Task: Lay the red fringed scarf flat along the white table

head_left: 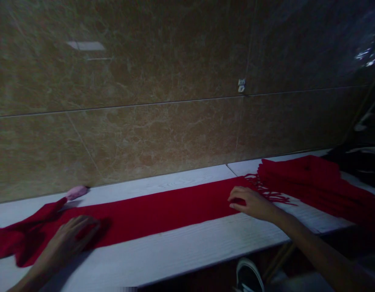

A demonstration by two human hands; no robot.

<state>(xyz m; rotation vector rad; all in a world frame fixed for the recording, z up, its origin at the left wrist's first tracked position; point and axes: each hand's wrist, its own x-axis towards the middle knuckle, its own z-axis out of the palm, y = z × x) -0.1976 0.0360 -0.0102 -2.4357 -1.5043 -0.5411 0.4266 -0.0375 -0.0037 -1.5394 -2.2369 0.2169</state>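
Observation:
A long red knit scarf (151, 215) lies flat along a white wood-grain tabletop (163, 253). My left hand (68, 237) rests on it at the lower left, beside a rumpled fold, with the fingers over the cloth. My right hand (249, 202) sits at the scarf's far end, fingers curled at the edge, next to the red fringe (268, 191). Whether those fingers pinch the cloth is hidden. Beyond the fringe lies a bunched heap of red fabric (315, 182). A narrow red strip at the left runs up to a small pink object (76, 192).
A brown marble-patterned wall (144, 121) stands along the tabletop's far edge. A dark item (357, 160) lies at the far right. Below the tabletop's near edge, a black-and-white shoe (248, 278) shows on the floor.

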